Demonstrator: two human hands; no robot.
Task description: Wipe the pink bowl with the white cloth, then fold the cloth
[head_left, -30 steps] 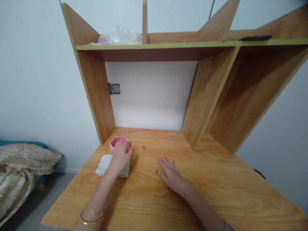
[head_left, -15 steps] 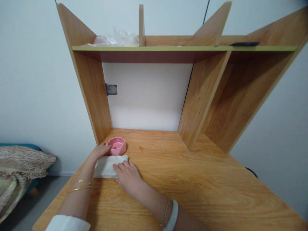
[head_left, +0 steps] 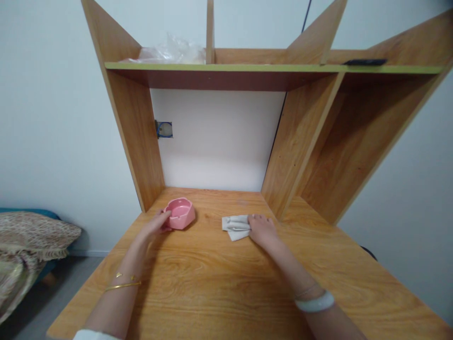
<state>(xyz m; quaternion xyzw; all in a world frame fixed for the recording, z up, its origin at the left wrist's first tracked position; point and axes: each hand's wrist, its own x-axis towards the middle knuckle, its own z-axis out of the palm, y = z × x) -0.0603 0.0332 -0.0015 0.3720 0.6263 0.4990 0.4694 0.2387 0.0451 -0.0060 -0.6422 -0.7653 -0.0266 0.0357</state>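
A pink ashtray [head_left: 180,213] is tilted up off the wooden desk [head_left: 219,293] near the left upright. My left hand [head_left: 155,224] grips its near-left rim, fingers closed on it. A crumpled white cloth [head_left: 236,226] lies near the desk's middle, toward the back. My right hand [head_left: 262,229] presses down on the cloth's right end, fingers curled over it. Gold bangles ring my left wrist and a pale bangle my right.
The desk carries a hutch with a green-edged shelf [head_left: 269,67] overhead; a clear plastic bag [head_left: 170,51] and a dark flat object [head_left: 364,62] rest on it. A wall socket [head_left: 163,129] sits at back left. A patterned blanket [head_left: 28,245] lies lower left.
My right hand has dragged the cloth from beside the ashtray rightward to the desk's middle. My left hand has taken the ashtray's rim and tipped it up.
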